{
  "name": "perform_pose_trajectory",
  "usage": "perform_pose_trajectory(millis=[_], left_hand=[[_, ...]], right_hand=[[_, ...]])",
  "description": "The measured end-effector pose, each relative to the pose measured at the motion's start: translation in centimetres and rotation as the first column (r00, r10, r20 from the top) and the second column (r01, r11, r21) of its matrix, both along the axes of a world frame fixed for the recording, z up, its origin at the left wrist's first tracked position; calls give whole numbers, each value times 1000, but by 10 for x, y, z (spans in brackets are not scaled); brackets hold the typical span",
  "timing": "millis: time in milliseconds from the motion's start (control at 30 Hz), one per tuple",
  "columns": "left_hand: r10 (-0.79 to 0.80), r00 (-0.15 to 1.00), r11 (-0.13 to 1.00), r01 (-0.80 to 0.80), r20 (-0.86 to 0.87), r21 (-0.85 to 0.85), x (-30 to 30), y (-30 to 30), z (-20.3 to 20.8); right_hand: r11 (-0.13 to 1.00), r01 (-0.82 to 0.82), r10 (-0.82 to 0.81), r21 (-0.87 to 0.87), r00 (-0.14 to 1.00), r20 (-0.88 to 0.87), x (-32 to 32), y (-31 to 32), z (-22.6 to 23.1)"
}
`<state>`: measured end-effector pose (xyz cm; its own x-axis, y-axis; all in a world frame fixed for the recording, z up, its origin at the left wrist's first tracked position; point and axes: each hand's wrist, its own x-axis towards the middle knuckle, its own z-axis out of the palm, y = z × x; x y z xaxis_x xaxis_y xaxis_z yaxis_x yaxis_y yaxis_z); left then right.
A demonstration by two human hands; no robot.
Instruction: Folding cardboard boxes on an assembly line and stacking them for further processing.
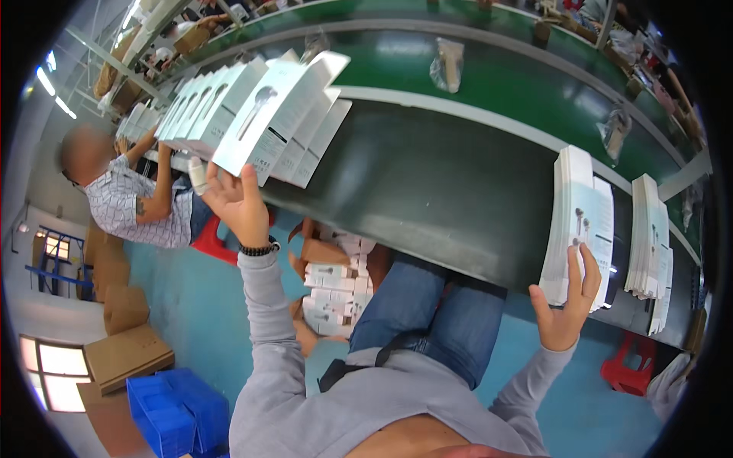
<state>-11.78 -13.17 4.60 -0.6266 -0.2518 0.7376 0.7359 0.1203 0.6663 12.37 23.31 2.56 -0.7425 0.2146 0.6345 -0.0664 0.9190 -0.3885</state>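
Observation:
My left hand (238, 208) is at the left of the dark work table, fingers apart, at the lower edge of a standing white carton (263, 107); one finger has a pale wrapping. The carton is folded up, has a dark device printed on it, and its top flap sticks up. More erected cartons (205, 107) stand in a row behind it, to the left. At the right, my right hand (569, 301) has its thumb spread away from the fingers, which lie against the near end of a stack of flat, unfolded cartons (578, 221).
Another flat carton stack (647, 237) lies farther right. Beyond the table runs a green conveyor (504, 84) carrying bagged parts (449, 65). A co-worker (137, 187) sits at the left. Below are an open box of cartons (336, 290), blue crates (172, 412) and a red stool (631, 365).

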Motion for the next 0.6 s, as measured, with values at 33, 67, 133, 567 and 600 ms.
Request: perform_pose_trajectory(millis=[33, 67, 133, 567, 600], left_hand=[[91, 995, 994, -89, 39, -57, -13, 2, -10], [192, 979, 975, -182, 71, -124, -24, 0, -18], [402, 913, 889, -371, 72, -270, -39, -13, -34], [663, 662, 381, -700, -349, -604, -54, -29, -48], [658, 667, 390, -699, -350, -599, -50, -28, -48]], right_hand=[[992, 66, -83, 111, 985, 150, 8, 10, 1], [970, 111, -172, 216, 942, 288, 15, 14, -1], [971, 149, -209, 189, 912, 353, 27, 18, -8], [944, 154, -150, 292, 988, -37, 49, 41, 8], [918, 230, -167, 323, 963, -210, 50, 43, 10]])
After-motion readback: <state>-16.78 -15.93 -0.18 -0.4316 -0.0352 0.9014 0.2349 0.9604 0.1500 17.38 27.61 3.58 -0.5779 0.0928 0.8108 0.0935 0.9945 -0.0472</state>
